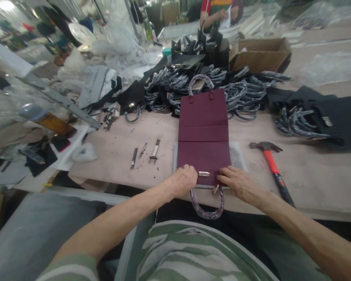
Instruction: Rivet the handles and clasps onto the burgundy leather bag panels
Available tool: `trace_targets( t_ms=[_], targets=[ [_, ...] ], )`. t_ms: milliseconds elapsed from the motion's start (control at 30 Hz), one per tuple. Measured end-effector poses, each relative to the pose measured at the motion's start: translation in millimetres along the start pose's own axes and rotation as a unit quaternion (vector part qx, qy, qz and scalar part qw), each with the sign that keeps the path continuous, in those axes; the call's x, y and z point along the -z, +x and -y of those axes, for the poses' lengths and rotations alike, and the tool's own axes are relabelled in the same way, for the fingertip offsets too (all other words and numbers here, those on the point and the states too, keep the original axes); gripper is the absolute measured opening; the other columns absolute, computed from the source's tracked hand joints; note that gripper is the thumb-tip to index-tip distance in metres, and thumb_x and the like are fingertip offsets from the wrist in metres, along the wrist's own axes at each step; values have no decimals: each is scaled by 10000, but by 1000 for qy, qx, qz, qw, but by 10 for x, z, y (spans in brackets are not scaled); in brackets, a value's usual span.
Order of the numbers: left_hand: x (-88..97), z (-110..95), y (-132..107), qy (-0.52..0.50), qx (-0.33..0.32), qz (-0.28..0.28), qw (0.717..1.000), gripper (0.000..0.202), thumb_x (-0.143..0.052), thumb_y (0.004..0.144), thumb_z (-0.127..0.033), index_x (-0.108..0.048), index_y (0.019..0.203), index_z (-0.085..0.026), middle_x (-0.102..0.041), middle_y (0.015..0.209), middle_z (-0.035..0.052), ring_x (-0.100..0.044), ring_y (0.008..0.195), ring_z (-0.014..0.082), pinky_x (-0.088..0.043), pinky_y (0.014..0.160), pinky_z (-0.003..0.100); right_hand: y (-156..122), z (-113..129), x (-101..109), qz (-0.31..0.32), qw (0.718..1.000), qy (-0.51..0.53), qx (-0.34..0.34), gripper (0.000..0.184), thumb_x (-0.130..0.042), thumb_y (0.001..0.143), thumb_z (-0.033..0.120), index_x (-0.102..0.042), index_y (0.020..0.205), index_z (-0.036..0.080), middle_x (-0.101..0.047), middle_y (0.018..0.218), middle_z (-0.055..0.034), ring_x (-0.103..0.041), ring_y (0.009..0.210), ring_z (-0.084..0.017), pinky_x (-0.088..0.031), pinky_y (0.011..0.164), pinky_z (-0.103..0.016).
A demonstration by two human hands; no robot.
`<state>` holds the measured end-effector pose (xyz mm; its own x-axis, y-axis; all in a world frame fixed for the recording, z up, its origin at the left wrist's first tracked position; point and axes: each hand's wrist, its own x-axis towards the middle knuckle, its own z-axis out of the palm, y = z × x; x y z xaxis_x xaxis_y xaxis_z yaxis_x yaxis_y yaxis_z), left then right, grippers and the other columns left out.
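A maroon bag panel [204,132] lies flat on the workbench [310,179], unfolded, with one wrapped handle [200,81] at its far end and another handle [207,205] hanging over the near edge. A small metal clasp [204,174] sits at its near edge. My left hand [182,180] is curled shut on the panel's near edge just left of the clasp. My right hand [236,180] pinches the near edge right of the clasp. A grey pad [238,155] lies under the panel.
A red-handled hammer [273,168] lies to the right. Small metal tools [144,151] rest to the left. Black bag parts and wrapped handles [210,84] pile up behind, with a cardboard box [261,54] and another person [219,11] at the far end.
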<state>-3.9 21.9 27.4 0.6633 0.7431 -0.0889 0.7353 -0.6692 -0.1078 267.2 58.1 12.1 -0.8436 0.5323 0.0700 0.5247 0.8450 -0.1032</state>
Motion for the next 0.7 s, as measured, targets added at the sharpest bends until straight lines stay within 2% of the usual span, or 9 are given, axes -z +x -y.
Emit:
trace_targets(
  t_ms=[100, 200, 300, 400, 500, 567, 633, 700],
  targets=[
    [-123, 147, -120, -37, -56, -32, 997, 180, -446, 970, -121, -625, 970, -104, -614, 933, 143, -604, 870, 271, -548, 696, 369, -54, -63, -28, -12, 999, 51, -2, 268, -493, 869, 25, -700, 950, 175, -649, 1056, -95, -542, 909, -210, -468, 799, -333],
    [-313, 297, -280, -108, -102, -108, 983, 243, -405, 1001, -143, -645, 965, -125, -654, 1005, 146, -627, 986, 247, -568, 908, 399, -95, -73, -70, -23, 998, 63, 6, 233, -523, 864, 54, -711, 925, 176, -660, 1080, -101, -552, 944, -215, -493, 828, -345],
    [-491, 323, -389, -151, -94, -181, 967, 338, -346, 1003, -111, -653, 1143, -129, -667, 1216, 160, -616, 1174, 233, -520, 1082, 441, -115, -14, -117, -76, 995, 71, -15, 310, -487, 830, 16, -724, 960, 168, -673, 1086, -106, -564, 959, -221, -515, 846, -359],
    [-585, 230, -421, -168, -50, -213, 961, 399, -348, 970, -71, -642, 1232, -136, -653, 1306, 161, -589, 1275, 242, -502, 1128, 481, -121, 92, -167, -151, 979, 117, -68, 338, -435, 900, 58, -727, 1018, 178, -689, 1100, -101, -593, 980, -217, -529, 882, -382],
    [-599, 120, -428, -187, -18, -230, 955, 399, -392, 936, -67, -636, 1244, -134, -656, 1312, 161, -568, 1319, 254, -486, 1152, 491, -129, 219, -234, -225, 947, 170, -156, 276, -455, 982, 205, -703, 1102, 186, -698, 1134, -102, -624, 1055, -230, -523, 942, -412],
    [-593, 64, -443, -200, 12, -244, 949, 402, -440, 925, -94, -604, 1290, -141, -626, 1365, 162, -526, 1371, 273, -437, 1190, 522, -142, 308, -285, -270, 914, 171, -249, 283, -484, 980, 301, -687, 1134, 177, -699, 1145, -121, -627, 1092, -256, -509, 981, -443],
    [-593, 15, -464, -226, 92, -258, 935, 460, -520, 913, -162, -533, 1370, -120, -544, 1454, 201, -455, 1433, 314, -397, 1210, 554, -158, 397, -323, -293, 874, 157, -353, 325, -498, 950, 371, -688, 1102, 156, -703, 1111, -150, -630, 1079, -291, -496, 993, -482],
    [-607, -40, -481, -262, 188, -258, 911, 579, -591, 891, -237, -457, 1432, -81, -444, 1521, 254, -405, 1463, 352, -409, 1198, 554, -165, 483, -328, -283, 832, 162, -448, 374, -505, 905, 419, -691, 1067, 138, -708, 1061, -172, -639, 1023, -315, -503, 961, -504]
  ],
)
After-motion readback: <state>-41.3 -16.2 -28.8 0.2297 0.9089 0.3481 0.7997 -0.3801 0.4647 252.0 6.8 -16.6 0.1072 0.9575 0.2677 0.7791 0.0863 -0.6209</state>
